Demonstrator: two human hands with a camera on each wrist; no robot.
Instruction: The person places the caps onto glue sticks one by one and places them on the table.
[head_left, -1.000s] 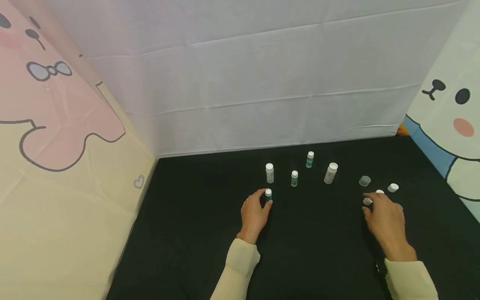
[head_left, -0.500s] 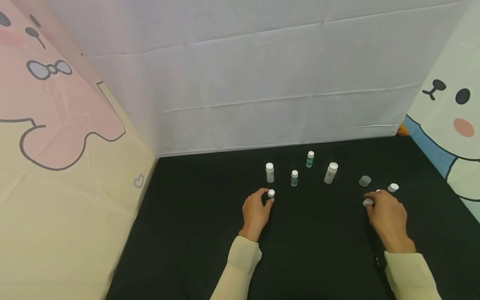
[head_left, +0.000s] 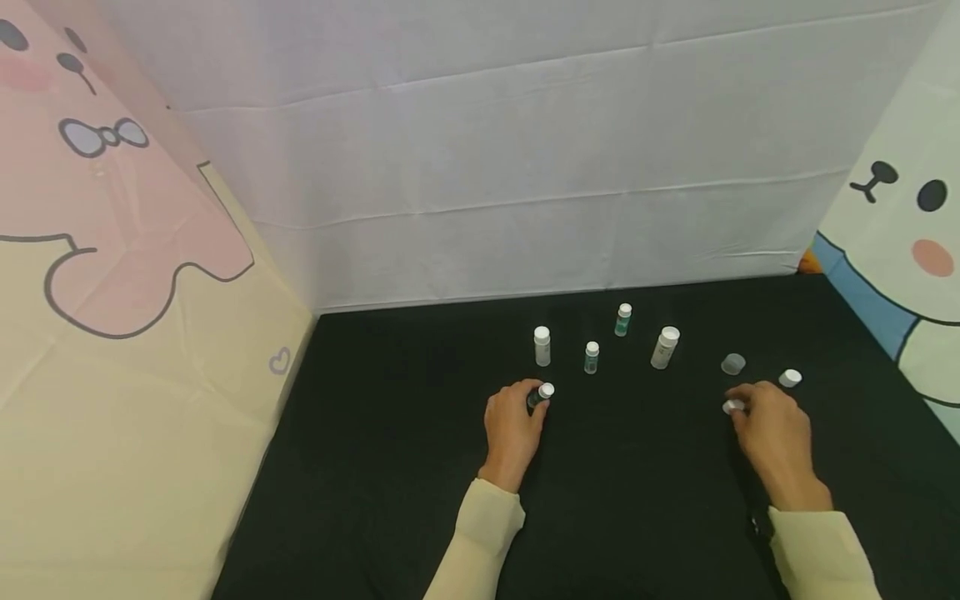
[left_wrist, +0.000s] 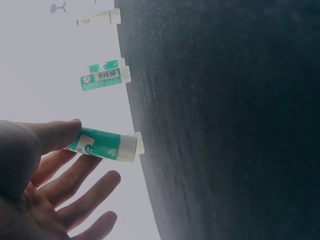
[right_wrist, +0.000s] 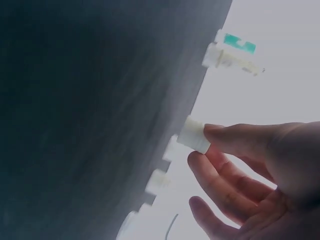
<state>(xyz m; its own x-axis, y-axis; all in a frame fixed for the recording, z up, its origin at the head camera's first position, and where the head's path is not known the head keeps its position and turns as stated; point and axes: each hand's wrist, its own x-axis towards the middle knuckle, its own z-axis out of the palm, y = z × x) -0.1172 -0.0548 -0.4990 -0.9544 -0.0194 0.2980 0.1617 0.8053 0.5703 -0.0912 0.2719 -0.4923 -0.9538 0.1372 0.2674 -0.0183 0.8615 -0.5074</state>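
My left hand [head_left: 512, 425] pinches a small green-labelled bottle [head_left: 536, 400] between thumb and fingers. The bottle leans to the right, its white top toward the right. In the left wrist view that bottle [left_wrist: 100, 144] shows a green label and a white end, while the lower fingers spread loosely. Over on the right side, my right hand [head_left: 776, 437] pinches a small white cap [head_left: 731, 407] by thumb and fingertips. The right wrist view shows this cap [right_wrist: 194, 134] as a short ribbed cylinder close to the black tabletop. My right fingers partly cover the cap in the head view.
Beyond my left hand stand a white bottle [head_left: 542, 347] and two green-labelled bottles, one near [head_left: 591, 358] and one far [head_left: 623, 320]. Right of them is a larger white bottle [head_left: 664, 348]. A translucent cap [head_left: 732, 364] and a white cap [head_left: 790, 378] lie near my right hand.
The bottle in my left hand has tipped from upright toward the right. My right fingertips have closed on the small cap. A white piece behind my right hand has become hidden.
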